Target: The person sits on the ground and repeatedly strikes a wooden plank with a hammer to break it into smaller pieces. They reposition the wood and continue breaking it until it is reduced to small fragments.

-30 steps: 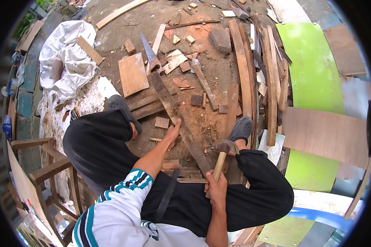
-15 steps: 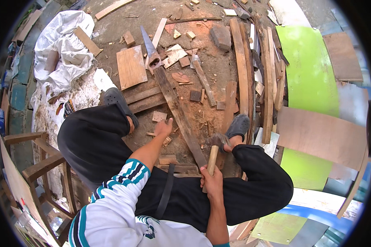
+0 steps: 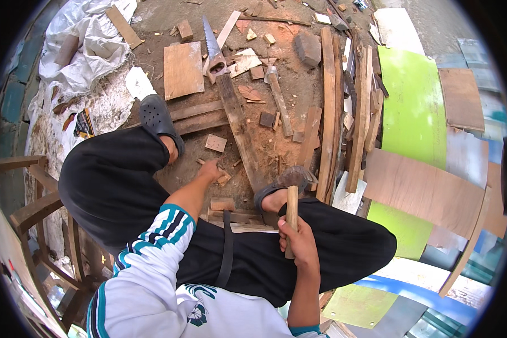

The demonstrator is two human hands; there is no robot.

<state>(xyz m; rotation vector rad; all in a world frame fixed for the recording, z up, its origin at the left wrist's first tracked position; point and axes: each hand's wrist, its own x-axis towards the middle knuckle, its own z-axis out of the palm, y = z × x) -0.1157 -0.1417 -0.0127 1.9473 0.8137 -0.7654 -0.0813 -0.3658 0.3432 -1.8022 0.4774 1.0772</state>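
Observation:
My right hand [image 3: 299,239] is closed round the wooden handle of a hammer [image 3: 292,211], which stands nearly upright in view above my right thigh. Its dark head overlaps my right clog, and its outline is hard to make out. Low over the ground between my legs, my left hand [image 3: 210,170] has its fingers bent onto a small wood piece [image 3: 224,178]. The undersides of those fingers are hidden. A square wood block [image 3: 215,143] lies just beyond that hand. To its right runs a long weathered plank [image 3: 238,121].
A handsaw [image 3: 213,52] lies at the plank's far end, beside a square board [image 3: 183,70]. Long timbers [image 3: 328,112] and green sheets [image 3: 414,104] lie on the right. A white sack [image 3: 87,48] is far left, a wooden frame [image 3: 36,211] near left.
My left hand has drawn back and left onto the small wood piece. The hammer has swung more upright as my right hand rose slightly. My right foot has come inward, across the plank's near end.

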